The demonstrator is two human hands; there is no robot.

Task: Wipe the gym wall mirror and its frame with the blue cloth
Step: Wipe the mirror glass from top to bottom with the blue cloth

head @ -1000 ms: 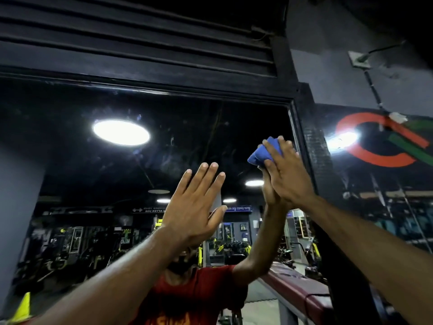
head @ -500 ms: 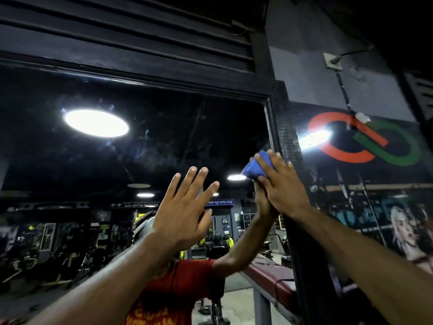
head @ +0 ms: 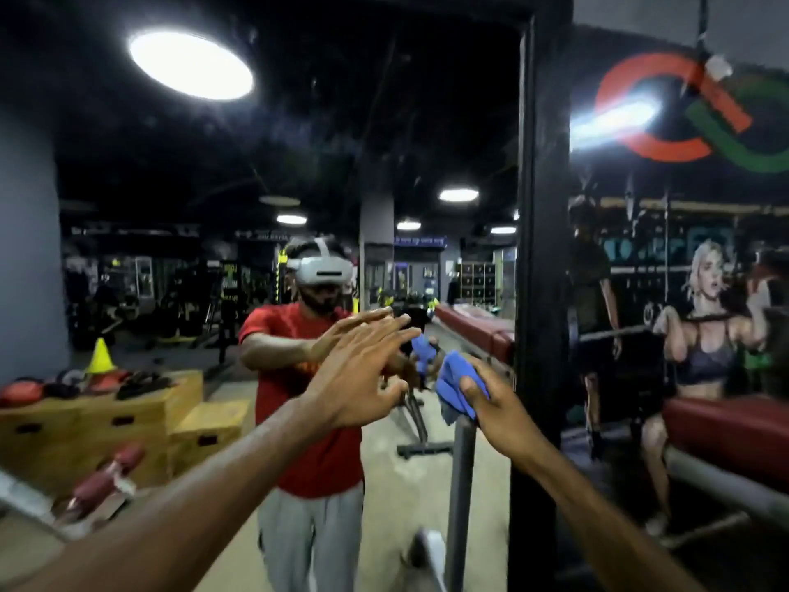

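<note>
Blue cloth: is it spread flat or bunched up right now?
Bunched up. The blue cloth sits crumpled in the right hand, folds hanging below the fingers.

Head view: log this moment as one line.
right hand: gripping crumpled blue cloth near black mirror frame | left hand: open, flat toward mirror glass | contact: cannot tell

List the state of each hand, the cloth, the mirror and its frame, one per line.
left hand: open, fingers spread, empty
right hand: closed on the blue cloth
blue cloth: bunched up
mirror: streaked, smudged
frame: black, upright, beside the cloth
</note>
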